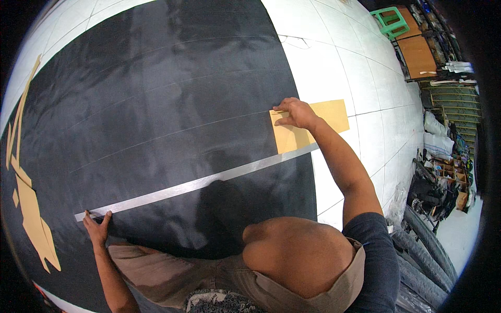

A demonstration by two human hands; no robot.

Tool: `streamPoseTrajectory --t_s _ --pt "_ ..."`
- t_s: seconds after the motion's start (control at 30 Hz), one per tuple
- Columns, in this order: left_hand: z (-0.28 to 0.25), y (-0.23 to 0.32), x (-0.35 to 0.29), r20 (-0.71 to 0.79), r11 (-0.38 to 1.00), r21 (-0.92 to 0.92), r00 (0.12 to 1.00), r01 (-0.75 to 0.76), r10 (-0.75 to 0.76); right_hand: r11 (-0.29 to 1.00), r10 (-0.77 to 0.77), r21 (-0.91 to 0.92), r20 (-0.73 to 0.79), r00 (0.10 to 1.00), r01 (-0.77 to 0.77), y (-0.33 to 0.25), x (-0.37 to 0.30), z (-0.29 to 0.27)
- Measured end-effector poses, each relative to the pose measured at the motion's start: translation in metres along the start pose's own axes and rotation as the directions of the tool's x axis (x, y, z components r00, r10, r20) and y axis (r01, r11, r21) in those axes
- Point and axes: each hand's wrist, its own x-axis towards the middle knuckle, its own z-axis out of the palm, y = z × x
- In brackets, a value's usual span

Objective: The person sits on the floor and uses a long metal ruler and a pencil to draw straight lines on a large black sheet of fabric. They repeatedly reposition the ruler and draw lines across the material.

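A large sheet of black material point(172, 99) lies on the floor, marked with several thin pale lines. Across it, slanting up to the right, is a long metal ruler point(188, 188). My left hand point(97, 228) holds the ruler's left end, with thumb and fingers a little apart on the strip. Toward the right edge of the sheet lies a yellow card piece point(331, 115), partly on the black material and partly over the white floor. My right hand point(297, 113) holds the card near its left end with curled fingers and thumb. The card's lower edge meets the ruler.
Cut yellow card pieces point(34, 214) lie along the sheet's left side. White floor tiles point(365, 88) extend to the right. Beyond are a green plastic stool point(391, 22), dark rolls point(425, 255) and shelves with clutter point(451, 172). My bare knee point(297, 255) is bent near the sheet's front.
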Motion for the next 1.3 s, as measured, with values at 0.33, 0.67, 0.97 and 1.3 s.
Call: streamPoseTrajectory --t_s 0.33,0.67,0.97,1.3 --pt "0.002 -0.003 0.004 -0.015 1.000 -0.014 1.000 -0.028 0.027 0.999 -0.036 0.006 -0.014 0.999 0.036 0.001 -0.002 -0.002" --pt "0.003 -0.006 -0.006 -0.033 0.999 -0.040 0.999 -0.011 0.010 0.999 -0.031 -0.011 -0.007 1.000 0.030 0.004 0.002 0.001" --pt "-0.016 0.013 -0.020 -0.091 0.979 -0.192 0.992 0.066 -0.085 0.987 0.015 0.157 0.085 0.996 -0.028 -0.035 0.028 -0.026" --pt "-0.017 0.018 -0.036 -0.079 0.974 -0.155 0.981 0.164 -0.178 0.857 -0.504 0.192 0.125 0.854 0.478 -0.350 0.168 -0.050"
